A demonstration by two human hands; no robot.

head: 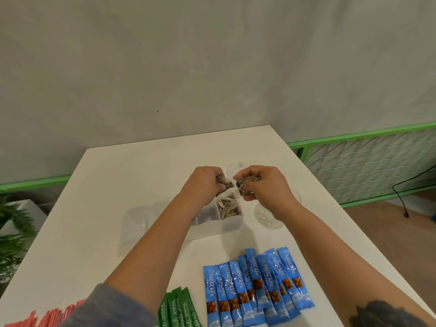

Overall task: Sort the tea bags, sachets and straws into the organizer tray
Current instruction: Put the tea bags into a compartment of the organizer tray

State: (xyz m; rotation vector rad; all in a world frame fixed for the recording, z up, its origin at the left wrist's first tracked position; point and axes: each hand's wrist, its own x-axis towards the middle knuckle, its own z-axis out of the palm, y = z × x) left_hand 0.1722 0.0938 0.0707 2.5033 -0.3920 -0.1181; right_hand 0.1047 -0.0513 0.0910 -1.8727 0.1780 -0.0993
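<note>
Both hands hover over the clear organizer tray [230, 224] in the middle of the white table. My left hand [203, 182] pinches a tea bag [226, 185], and my right hand [264, 182] pinches another tea bag [244, 187]; the two bags almost touch above the tray's right compartment. That compartment holds a pile of tea bags [228, 206]. My left forearm hides part of the tray. Blue coffee sachets [257, 286] lie in a row near the front edge, green stevia sachets [178, 310] to their left, red straws [47, 317] at the front left.
A clear lid [136, 223] lies left of the tray. Two clear glass bowls stand nearby, one behind my hands [234, 167] and one [264, 217] right of the tray. A green-framed rail [363, 156] runs past the table's right side. A plant [11, 234] stands at the left.
</note>
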